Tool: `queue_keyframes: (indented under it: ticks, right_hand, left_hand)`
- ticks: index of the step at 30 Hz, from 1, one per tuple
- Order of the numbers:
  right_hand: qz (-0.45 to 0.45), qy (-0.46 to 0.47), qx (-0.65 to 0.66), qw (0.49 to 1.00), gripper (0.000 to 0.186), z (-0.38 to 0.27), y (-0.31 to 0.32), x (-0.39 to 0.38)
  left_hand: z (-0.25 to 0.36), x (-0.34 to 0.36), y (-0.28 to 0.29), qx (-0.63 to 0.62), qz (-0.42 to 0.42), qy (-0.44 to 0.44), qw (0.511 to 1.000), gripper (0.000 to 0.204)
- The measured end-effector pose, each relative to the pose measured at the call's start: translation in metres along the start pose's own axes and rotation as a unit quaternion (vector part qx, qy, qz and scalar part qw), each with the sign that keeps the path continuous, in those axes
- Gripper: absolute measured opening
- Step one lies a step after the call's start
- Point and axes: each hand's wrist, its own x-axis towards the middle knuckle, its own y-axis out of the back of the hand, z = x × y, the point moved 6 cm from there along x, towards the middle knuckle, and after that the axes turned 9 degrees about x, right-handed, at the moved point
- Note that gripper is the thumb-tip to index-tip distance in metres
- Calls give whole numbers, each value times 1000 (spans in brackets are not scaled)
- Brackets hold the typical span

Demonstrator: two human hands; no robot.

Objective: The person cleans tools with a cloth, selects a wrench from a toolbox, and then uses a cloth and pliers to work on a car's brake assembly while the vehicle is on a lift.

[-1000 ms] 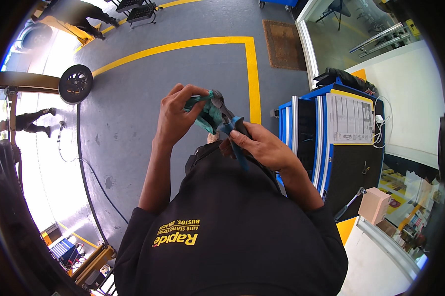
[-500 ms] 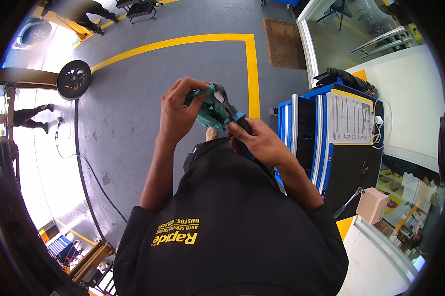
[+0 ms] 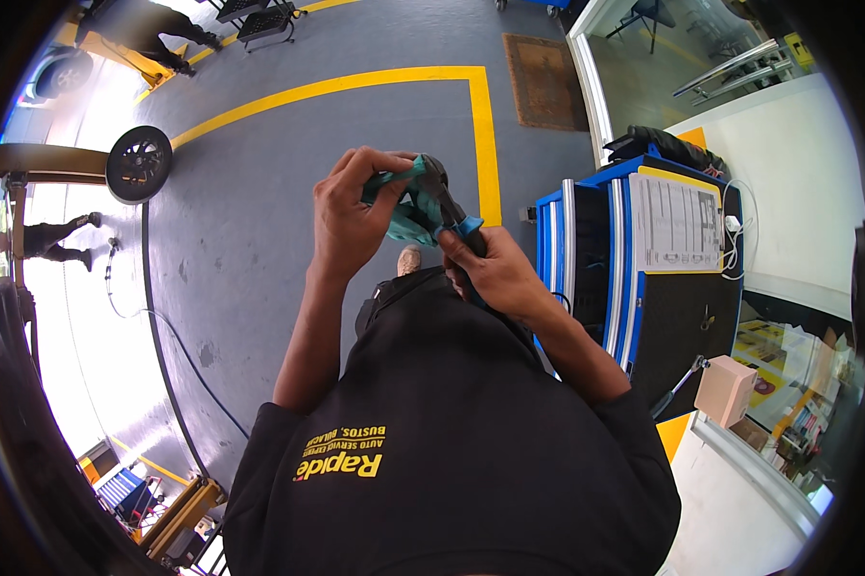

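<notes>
My left hand [image 3: 354, 206] is closed on a crumpled teal cloth or glove [image 3: 410, 220], pinching it near its upper edge. My right hand [image 3: 490, 274] grips dark pliers with blue on the handles [image 3: 463, 224] just below and right of it. The pliers' head is up against the teal material beside my left fingertips; whether it bites into it I cannot tell. Both hands are held in front of my black shirt, above the grey floor.
A blue tool cabinet [image 3: 619, 288] with clipboard [image 3: 677, 219] and cardboard box [image 3: 725, 389] stands at my right. A tyre on a rim [image 3: 138, 163], hose [image 3: 192, 355] and doormat [image 3: 545, 82] lie further out. Two other people [image 3: 58, 240] [image 3: 154, 38] are at left and upper left.
My hands have risen slightly with the teal material and pliers. The pliers have turned to a steeper angle, with their blue handles now largely behind my right hand.
</notes>
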Motion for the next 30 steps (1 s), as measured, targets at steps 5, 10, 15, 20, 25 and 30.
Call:
queue_keyframes:
  ticks: [5,10,15,20,25,30]
  right_hand:
    - [-6,40,-2,999,49,-1,1,-7]
    - [0,61,23,998,46,-14,3,-18]
    - [18,59,-80,995,47,-16,17,-21]
    - [45,-7,-167,985,47,-18,28,-24]
    - [34,25,-89,995,48,-10,31,-22]
    - [-5,50,-99,994,47,-25,22,-25]
  left_hand:
    - [4,1,-2,-18,0,-8,1000,13]
    - [-1,3,-6,-41,-13,28,999,11]
    - [13,6,-10,-34,-5,25,999,12]
    - [19,8,-14,36,-12,-35,999,16]
    - [18,9,-19,-29,-19,17,999,16]
    - [15,8,-21,-40,7,38,998,15]
